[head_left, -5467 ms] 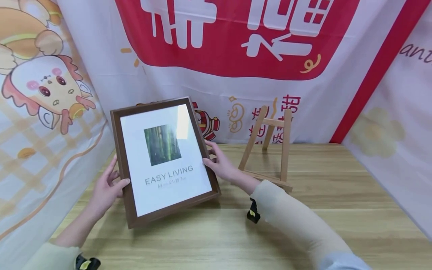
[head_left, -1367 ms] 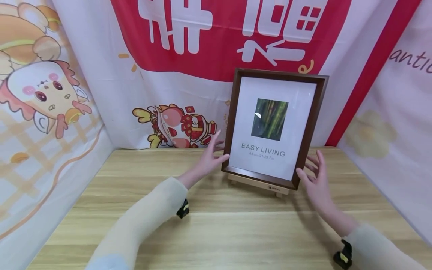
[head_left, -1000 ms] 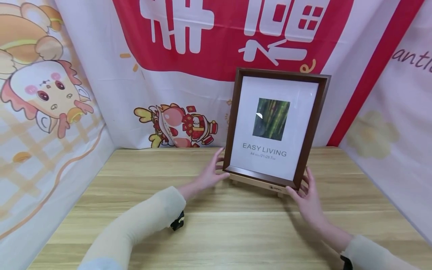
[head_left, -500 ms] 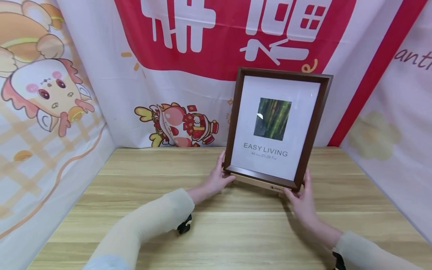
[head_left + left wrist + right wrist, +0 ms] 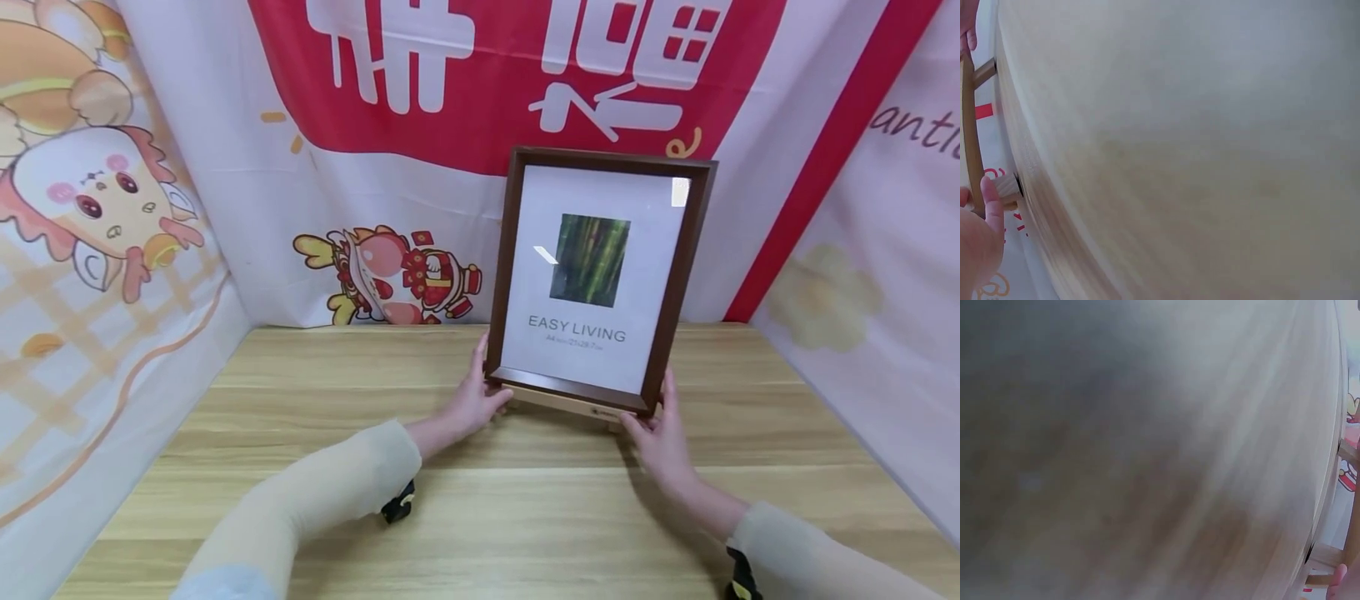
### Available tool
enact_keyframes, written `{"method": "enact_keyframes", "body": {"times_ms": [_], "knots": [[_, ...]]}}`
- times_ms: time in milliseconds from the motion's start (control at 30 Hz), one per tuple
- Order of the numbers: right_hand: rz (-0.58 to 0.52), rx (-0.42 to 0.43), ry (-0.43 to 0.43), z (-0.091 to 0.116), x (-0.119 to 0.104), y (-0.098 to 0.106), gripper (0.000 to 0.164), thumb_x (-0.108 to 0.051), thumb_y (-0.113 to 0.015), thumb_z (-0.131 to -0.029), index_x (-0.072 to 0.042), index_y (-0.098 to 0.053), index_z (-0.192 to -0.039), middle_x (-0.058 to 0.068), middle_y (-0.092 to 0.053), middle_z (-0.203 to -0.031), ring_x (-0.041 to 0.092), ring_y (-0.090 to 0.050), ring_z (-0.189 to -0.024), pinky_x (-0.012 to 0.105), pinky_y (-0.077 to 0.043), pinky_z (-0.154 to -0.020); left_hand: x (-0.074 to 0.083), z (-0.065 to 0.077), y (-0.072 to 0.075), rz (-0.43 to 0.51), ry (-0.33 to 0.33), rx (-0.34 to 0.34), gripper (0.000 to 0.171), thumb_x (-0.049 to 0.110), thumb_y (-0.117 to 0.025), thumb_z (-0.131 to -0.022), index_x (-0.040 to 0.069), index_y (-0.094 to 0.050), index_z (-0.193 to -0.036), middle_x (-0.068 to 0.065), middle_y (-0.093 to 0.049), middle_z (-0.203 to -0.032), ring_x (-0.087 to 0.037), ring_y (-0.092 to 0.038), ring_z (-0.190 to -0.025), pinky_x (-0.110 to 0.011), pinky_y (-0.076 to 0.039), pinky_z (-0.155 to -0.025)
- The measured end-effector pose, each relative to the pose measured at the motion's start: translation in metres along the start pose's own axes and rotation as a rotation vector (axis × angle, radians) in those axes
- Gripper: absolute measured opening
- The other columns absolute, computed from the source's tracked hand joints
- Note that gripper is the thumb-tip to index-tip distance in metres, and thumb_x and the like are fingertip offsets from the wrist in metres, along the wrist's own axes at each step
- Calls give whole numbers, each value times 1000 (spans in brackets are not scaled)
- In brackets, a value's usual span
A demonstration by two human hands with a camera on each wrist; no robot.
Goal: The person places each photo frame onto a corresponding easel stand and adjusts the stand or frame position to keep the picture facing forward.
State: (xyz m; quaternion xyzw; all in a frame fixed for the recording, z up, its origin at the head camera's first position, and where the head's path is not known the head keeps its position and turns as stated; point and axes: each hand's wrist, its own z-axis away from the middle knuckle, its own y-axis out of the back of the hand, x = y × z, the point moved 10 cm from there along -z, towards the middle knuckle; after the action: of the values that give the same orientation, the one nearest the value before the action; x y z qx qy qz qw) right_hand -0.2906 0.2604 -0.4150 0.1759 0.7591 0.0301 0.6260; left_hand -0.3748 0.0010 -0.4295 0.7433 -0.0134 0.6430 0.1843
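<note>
A brown picture frame point(image 5: 590, 271) with a green bamboo print and the words "EASY LIVING" leans upright on a small wooden easel. Below the frame only the easel's ledge point(image 5: 558, 402) and short feet show in the head view; the rest is behind it. My left hand point(image 5: 468, 404) grips the ledge's left end, thumb in front and fingers up along the frame's lower left corner. At the other end my right hand point(image 5: 663, 446) does likewise, its thumb on the ledge and fingers behind the lower right corner. The left wrist view shows the left thumb point(image 5: 992, 203) against the ledge.
The easel stands on a wood-grain table point(image 5: 480, 517), towards its back edge. Behind hangs a white cloth point(image 5: 262, 225) with a red panel and a cartoon dragon print. Printed cloths also close off the left and right sides.
Both hands held the frame at far left, beside the bare easel; then the frame stood on the easel. The hands have moved down to the ledge, and easel and frame have shifted slightly left.
</note>
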Motion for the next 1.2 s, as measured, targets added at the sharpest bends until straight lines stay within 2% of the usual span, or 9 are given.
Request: {"method": "enact_keyframes", "body": {"times_ms": [100, 267, 433, 533, 667, 733, 967, 1133, 1200], "knots": [[-17, -20, 14, -2, -2, -5, 103, 13, -56, -91, -32, 10, -155, 31, -24, -146, 48, -53, -110, 17, -53, -79, -1, 7, 6, -3, 0, 23, 114, -8, -66, -85, 51, 6, -150, -21, -39, -143, -28, -64, -88, -36, -59, -65], [-42, -73, 16, -4, -4, -19, 105, 14, -56, -90, -36, 9, -155, 31, -24, -145, 49, -54, -109, 27, -56, -82, -2, 21, 18, 50, -8, 73, 111, -11, -64, -86, 49, 4, -151, -22, -38, -144, -33, -62, -98, -40, -59, -63], [-55, -122, 34, -8, -7, -34, 105, 15, -56, -90, -35, 9, -155, 30, -24, -145, 50, -53, -111, 23, -53, -84, -2, 35, 30, 67, -12, 114, 108, -10, -63, -87, 44, 3, -153, -23, -39, -145, -34, -62, -97, -43, -59, -63], [-46, -147, 33, -12, -9, -41, 104, 14, -56, -90, -34, 9, -155, 29, -25, -146, 50, -51, -115, 21, -52, -86, -4, 42, 37, 42, -5, 138, 105, -8, -64, -89, 40, 3, -154, -22, -40, -145, -33, -63, -95, -42, -59, -63], [-62, -179, 14, -15, -10, -49, 104, 14, -56, -90, -35, 10, -155, 28, -24, -147, 50, -50, -117, 23, -52, -86, -6, 48, 45, 30, 8, 164, 105, -6, -64, -89, 43, 3, -153, -20, -40, -146, -31, -63, -93, -40, -58, -63], [-73, -189, 15, -15, -10, -52, 104, 15, -55, -90, -35, 9, -155, 28, -23, -147, 49, -51, -116, 24, -53, -86, -7, 51, 47, 37, 15, 173, 108, -6, -65, -88, 48, 3, -152, -20, -39, -147, -31, -63, -90, -41, -58, -62], [-86, -202, 33, -15, -13, -58, 104, 16, -56, -89, -33, 8, -156, 28, -22, -147, 50, -51, -115, 25, -53, -86, -9, 60, 50, 13, 56, 195, 111, -3, -66, -88, 55, 7, -148, -15, -8, -160, -36, -63, -73, -43, -59, -63], [-77, -202, 33, -16, -12, -59, 105, 17, -56, -88, -33, 8, -156, 29, -23, -146, 51, -51, -115, 25, -53, -85, -8, 61, 52, 20, 36, 197, 110, -4, -65, -88, 53, 6, -149, -18, -20, -157, -35, -63, -80, -42, -59, -64], [-69, -206, 36, -16, -12, -60, 105, 16, -57, -88, -33, 7, -156, 30, -22, -147, 52, -51, -115, 26, -53, -86, -7, 61, 53, 17, 18, 196, 109, -5, -65, -88, 50, 5, -151, -20, -27, -154, -35, -63, -88, -42, -59, -64]]}}
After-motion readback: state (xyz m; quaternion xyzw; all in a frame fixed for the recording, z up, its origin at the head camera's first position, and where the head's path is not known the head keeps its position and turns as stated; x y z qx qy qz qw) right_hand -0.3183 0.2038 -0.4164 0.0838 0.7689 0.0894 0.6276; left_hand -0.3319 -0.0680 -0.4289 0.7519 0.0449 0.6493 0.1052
